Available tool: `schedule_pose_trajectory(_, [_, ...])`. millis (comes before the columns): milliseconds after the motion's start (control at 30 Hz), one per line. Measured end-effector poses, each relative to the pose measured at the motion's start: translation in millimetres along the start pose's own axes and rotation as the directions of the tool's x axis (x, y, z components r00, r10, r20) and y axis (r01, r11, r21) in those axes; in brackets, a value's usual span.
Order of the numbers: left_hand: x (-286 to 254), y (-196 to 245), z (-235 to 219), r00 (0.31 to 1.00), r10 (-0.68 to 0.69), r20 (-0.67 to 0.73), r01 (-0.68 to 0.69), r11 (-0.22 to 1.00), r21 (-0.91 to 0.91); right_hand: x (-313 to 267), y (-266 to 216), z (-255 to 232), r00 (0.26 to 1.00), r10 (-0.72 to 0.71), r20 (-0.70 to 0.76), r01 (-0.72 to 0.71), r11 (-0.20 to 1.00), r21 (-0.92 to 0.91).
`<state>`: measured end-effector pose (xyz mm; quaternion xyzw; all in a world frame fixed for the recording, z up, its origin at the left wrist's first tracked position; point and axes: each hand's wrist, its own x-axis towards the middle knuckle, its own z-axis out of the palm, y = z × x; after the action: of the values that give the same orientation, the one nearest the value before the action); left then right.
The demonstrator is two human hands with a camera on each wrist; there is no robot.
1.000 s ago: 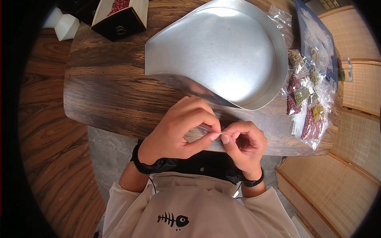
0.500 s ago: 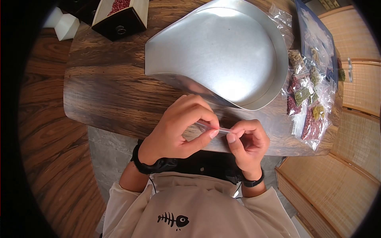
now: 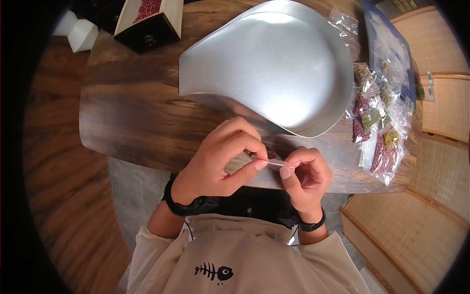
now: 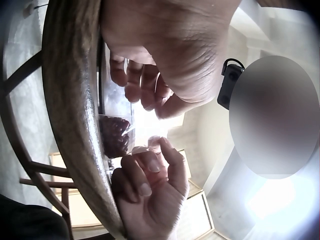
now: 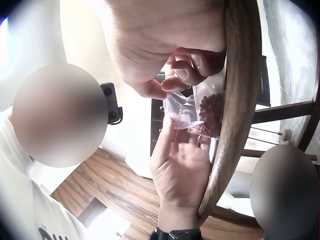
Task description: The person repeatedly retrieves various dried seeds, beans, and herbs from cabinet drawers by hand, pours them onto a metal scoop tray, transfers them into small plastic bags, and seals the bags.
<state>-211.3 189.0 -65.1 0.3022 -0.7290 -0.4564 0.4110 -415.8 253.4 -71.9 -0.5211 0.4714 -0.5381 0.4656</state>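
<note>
Plastic film, clear, thin: that's the bag (image 3: 275, 163) I see pinched between both hands at the table's near edge, just in front of the torso. Left hand (image 3: 218, 161) grips the top strip w/ thumb + forefinger curled onto it; right hand (image 3: 306, 179) pinches the same strip from the other side, remaining fingers curled in. Fingertips of the two hands nearly meet.

Wrist views show more: bag (image 5: 200, 112) hangs below the pinch, against the table edge (image 5: 235, 100), w/ dark red beans (image 4: 116, 135) bunched in its lower part.

Handling, my judgement:
- Light overall; weight sits low in the beans, so the body will swing if the top is let go on one side.
- Film is soft, slick, creases easily. No stiffness except at the seal strip.
- Best hold: the top strip, pinched flat, one hand per side. Gripping the belly would shift the beans.
- Low breakage risk; spill risk if the mouth is open. Can't tell if it's sealed.

Further out on the table (image 3: 132, 122): large metal scoop-pan (image 3: 274, 68), mouth toward the left. Right of it, a heap of small filled bags (image 3: 379, 122), red and green contents. Far left corner: wooden box (image 3: 149, 22) w/ red beans inside.
</note>
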Motion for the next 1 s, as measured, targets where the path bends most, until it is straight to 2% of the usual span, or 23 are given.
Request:
schedule_pose_trajectory(133, [3, 5, -1, 1.000, -0.004, -0.023, 0.006, 0.998, 0.055, 0, -3, 2, 0.998, -0.038, -0.055, 0.040, 0.999, 0.024])
schedule_pose_trajectory(200, [3, 6, 1, 1.000, -0.018, -0.011, 0.019, 0.998, 0.063, 0, -12, -4, 0.997, -0.072, -0.036, 0.070, 0.995, -0.069])
schedule_pose_trajectory(267, [2, 6, 3, 0.999, -0.040, 0.009, 0.039, 0.996, 0.077, 2, -23, -14, 0.991, -0.108, -0.083, 0.100, 0.990, -0.096])
schedule_pose_trajectory(333, [1, 7, 4, 0.999, -0.038, 0.037, 0.034, 0.995, 0.097, 2, -39, -27, 0.997, -0.060, 0.048, 0.070, 0.970, -0.234])
schedule_pose_trajectory(367, [0, 6, 5, 0.998, -0.027, 0.064, 0.019, 0.994, 0.110, 2, -43, -30, 0.996, -0.084, 0.012, 0.084, 0.966, -0.243])
schedule_pose_trajectory(467, [0, 8, 6, 0.993, -0.041, 0.111, 0.026, 0.990, 0.139, 8, -56, -41, 0.967, -0.186, 0.175, 0.245, 0.874, -0.420])
schedule_pose_trajectory(500, [1, 9, 7, 0.993, -0.068, 0.101, 0.054, 0.989, 0.134, 8, -64, -45, 0.976, -0.126, 0.178, 0.196, 0.866, -0.460])
schedule_pose_trajectory(533, [2, 9, 8, 0.992, -0.087, 0.095, 0.073, 0.988, 0.137, 7, -70, -51, 0.985, -0.086, 0.150, 0.146, 0.882, -0.449])
schedule_pose_trajectory(600, [4, 11, 10, 0.993, -0.077, 0.094, 0.065, 0.990, 0.129, 5, -84, -60, 1.000, -0.015, -0.023, 0.005, 0.919, -0.394])
schedule_pose_trajectory(667, [3, 8, 9, 0.993, -0.057, 0.106, 0.044, 0.991, 0.125, 7, -75, -82, 0.976, -0.079, -0.201, -0.020, 0.893, -0.450])
schedule_pose_trajectory(700, [2, 8, 10, 0.992, -0.058, 0.110, 0.043, 0.990, 0.136, 11, -76, -96, 0.947, 0.024, -0.321, -0.182, 0.862, -0.473])
schedule_pose_trajectory(767, [2, 11, 11, 0.990, -0.094, 0.108, 0.080, 0.989, 0.123, 20, -78, -129, 0.875, -0.060, -0.480, -0.288, 0.734, -0.615])
schedule_pose_trajectory(800, [2, 13, 11, 0.985, -0.141, 0.104, 0.128, 0.985, 0.119, 20, -70, -154, 0.858, -0.178, -0.482, -0.295, 0.597, -0.746])
schedule_pose_trajectory(833, [2, 12, 10, 0.984, -0.139, 0.108, 0.126, 0.985, 0.117, 20, -74, -170, 0.832, -0.197, -0.519, -0.378, 0.482, -0.790])
schedule_pose_trajectory(867, [1, 12, 11, 0.984, -0.145, 0.107, 0.130, 0.983, 0.132, 18, -70, -192, 0.831, -0.198, -0.521, -0.381, 0.481, -0.790])
schedule_pose_trajectory(933, [2, 12, 12, 0.983, -0.148, 0.108, 0.132, 0.981, 0.145, 16, -52, -238, 0.823, -0.461, -0.330, -0.343, 0.059, -0.937])
schedule_pose_trajectory(967, [2, 12, 12, 0.983, -0.147, 0.109, 0.129, 0.979, 0.155, 18, -51, -250, 0.823, -0.463, -0.331, -0.345, 0.057, -0.937])
schedule_pose_trajectory(1000, [2, 12, 12, 0.983, -0.147, 0.114, 0.127, 0.978, 0.165, 19, -50, -259, 0.840, -0.407, -0.359, -0.340, 0.119, -0.933])
